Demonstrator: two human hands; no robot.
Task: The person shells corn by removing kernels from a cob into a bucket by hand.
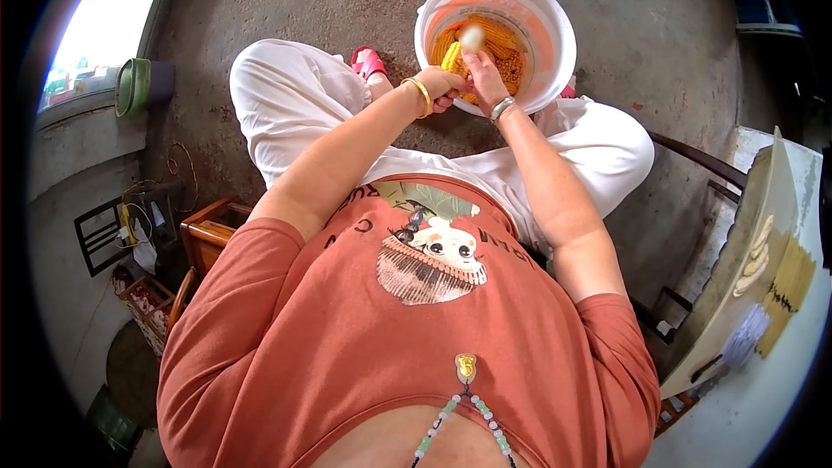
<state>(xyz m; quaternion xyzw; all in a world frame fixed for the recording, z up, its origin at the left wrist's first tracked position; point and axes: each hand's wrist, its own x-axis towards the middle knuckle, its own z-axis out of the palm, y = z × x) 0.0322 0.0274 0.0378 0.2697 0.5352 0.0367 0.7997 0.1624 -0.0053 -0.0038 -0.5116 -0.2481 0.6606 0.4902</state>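
Both of my hands meet over the near rim of a white bucket (563, 30) with orange print, which stands on the floor between my legs. My left hand (440, 85), with a gold bangle at the wrist, is closed around the lower end of a yellow corn cob (451, 57). Beside it, my right hand (487, 80) has its fingers closed at the cob. A pale, blurred, rounded thing (471, 38) sticks up from the right hand; its kind cannot be made out. More corn cobs (496, 35) and loose kernels (511, 72) lie in the bucket.
My knees in white trousers flank the bucket on a concrete floor (329, 0). A wooden stool (208, 230) is at my left. On my right stands a board-like table (728, 286) with papers on it. A green container (133, 87) sits by the window.
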